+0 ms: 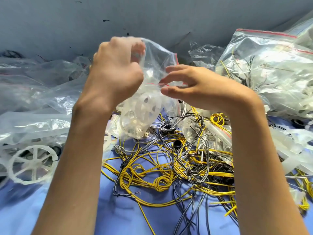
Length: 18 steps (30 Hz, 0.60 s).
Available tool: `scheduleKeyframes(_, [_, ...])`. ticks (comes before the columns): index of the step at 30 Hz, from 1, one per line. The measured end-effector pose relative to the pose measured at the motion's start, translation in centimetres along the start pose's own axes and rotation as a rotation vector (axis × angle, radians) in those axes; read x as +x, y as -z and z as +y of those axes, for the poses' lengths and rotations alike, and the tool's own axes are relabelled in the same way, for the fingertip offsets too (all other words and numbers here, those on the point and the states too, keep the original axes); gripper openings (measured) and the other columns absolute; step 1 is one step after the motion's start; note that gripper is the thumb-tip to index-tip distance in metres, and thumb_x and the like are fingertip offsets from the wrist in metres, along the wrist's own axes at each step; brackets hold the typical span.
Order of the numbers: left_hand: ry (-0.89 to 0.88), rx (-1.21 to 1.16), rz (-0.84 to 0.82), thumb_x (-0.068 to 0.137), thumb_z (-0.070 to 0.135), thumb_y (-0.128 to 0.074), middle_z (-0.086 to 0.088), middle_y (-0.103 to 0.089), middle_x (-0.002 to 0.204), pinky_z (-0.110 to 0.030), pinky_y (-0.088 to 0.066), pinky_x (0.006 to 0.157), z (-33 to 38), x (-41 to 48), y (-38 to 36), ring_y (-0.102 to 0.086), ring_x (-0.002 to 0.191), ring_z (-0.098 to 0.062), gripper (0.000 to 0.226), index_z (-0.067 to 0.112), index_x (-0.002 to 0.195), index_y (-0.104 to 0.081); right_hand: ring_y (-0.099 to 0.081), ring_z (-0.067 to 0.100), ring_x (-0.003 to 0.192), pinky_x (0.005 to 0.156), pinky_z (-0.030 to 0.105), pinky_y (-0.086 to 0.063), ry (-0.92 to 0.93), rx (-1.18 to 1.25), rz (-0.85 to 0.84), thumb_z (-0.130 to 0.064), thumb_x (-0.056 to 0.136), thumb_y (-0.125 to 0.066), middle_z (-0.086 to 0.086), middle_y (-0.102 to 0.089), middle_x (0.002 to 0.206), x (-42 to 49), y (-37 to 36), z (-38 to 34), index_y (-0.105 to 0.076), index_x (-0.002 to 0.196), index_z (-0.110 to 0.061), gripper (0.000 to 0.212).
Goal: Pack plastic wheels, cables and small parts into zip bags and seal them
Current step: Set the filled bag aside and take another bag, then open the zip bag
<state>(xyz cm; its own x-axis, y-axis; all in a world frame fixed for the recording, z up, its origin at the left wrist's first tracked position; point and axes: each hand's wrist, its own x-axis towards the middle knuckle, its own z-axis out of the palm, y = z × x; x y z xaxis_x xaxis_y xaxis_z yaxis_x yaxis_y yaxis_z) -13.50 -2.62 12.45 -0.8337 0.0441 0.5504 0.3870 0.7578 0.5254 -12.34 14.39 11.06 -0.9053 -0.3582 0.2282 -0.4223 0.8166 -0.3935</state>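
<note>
Smooth blue cloth [118,217], crinkly zip bag [156,65]

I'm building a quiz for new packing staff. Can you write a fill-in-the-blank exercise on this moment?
1. The left hand grips a clear zip bag that holds a white plastic ____.
2. The loose cables on the blue cloth are grey, black and ____.
3. The zip strip on the big filled bag at the right is ____.
4. A spoked wheel lies to the ____ of the left forearm.

Missing words: wheel; yellow; red; left.
</note>
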Motion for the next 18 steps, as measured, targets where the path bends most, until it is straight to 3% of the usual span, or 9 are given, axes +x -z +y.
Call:
scheduleKeyframes(2, [0.024,0.018,0.01,0.059,0.016,-0.032,-0.004,-0.07,0.101,-0.037,-0.049,0.092,-0.3,0.1,-0.2,-0.063,0.1,-0.028,0.056,0.02,0.102,-0.068,-0.042,0.01,0.128,0.089,0.014,-0.029,-0.011,-0.04,-0.076,-0.041,0.093,-0.053,-0.003,-0.039,0.148,0.0,-0.2,0.4,-0.064,0.119,-0.031,0.03])
scheduleKeyframes(5, [0.063,0.017,0.226,0.07,0.008,-0.035,-0.005,-0.068,0.107,-0.033,-0.047,0.093,-0.6,0.4,-0.2,-0.061,0.104,-0.027,0.049,0.019,0.106,-0.066,-0.028,0.006,0.14,0.103,0.014,-0.024,0.027,-0.002,-0.073,-0.039,0.092,-0.055,-0.008,-0.023,0.157,0.1,0.0,0.2,-0.062,0.121,-0.031,0.031])
scheduleKeyframes(8, [0.075,0.006,0.4,0.073,0.004,-0.035,-0.007,-0.063,0.11,-0.028,-0.045,0.089,-0.6,0.6,0.2,-0.059,0.1,-0.021,0.047,0.012,0.11,-0.062,-0.029,0.003,0.139,0.11,0.018,-0.025,0.088,0.094,-0.045,-0.028,0.096,-0.052,-0.008,-0.025,0.156,0.3,0.1,-0.6,-0.062,0.121,-0.026,0.027])
scheduleKeyframes(12, [0.003,0.013,0.543,0.069,0.004,-0.03,-0.011,-0.06,0.112,-0.016,-0.038,0.085,0.3,0.0,0.4,-0.057,0.097,-0.016,0.049,0.004,0.11,-0.057,-0.03,0.0,0.138,0.112,0.016,-0.021,0.128,0.175,-0.152,-0.013,0.099,-0.045,-0.011,-0.034,0.151,0.6,-0.5,-1.2,-0.059,0.127,-0.022,0.033])
scheduleKeyframes(15, [-0.062,0.069,0.451,0.07,-0.001,-0.034,-0.009,-0.058,0.119,-0.024,-0.04,0.088,0.2,0.2,0.1,-0.057,0.1,-0.021,0.053,0.008,0.116,-0.057,-0.043,0.002,0.13,0.11,0.022,-0.03,0.087,0.147,-0.168,-0.018,0.099,-0.046,-0.013,-0.048,0.142,0.7,-0.8,-0.8,-0.06,0.126,-0.026,0.032])
scheduleKeyframes(18, [-0.021,0.146,0.178,0.073,-0.002,-0.039,-0.005,-0.062,0.118,-0.038,-0.045,0.093,-0.9,0.4,-0.2,-0.058,0.106,-0.029,0.054,0.021,0.115,-0.063,-0.062,-0.002,0.087,0.078,0.016,-0.045,0.045,0.071,-0.031,-0.019,0.095,-0.052,-0.006,-0.072,0.105,0.6,-1.1,-0.2,-0.071,0.105,-0.024,0.022])
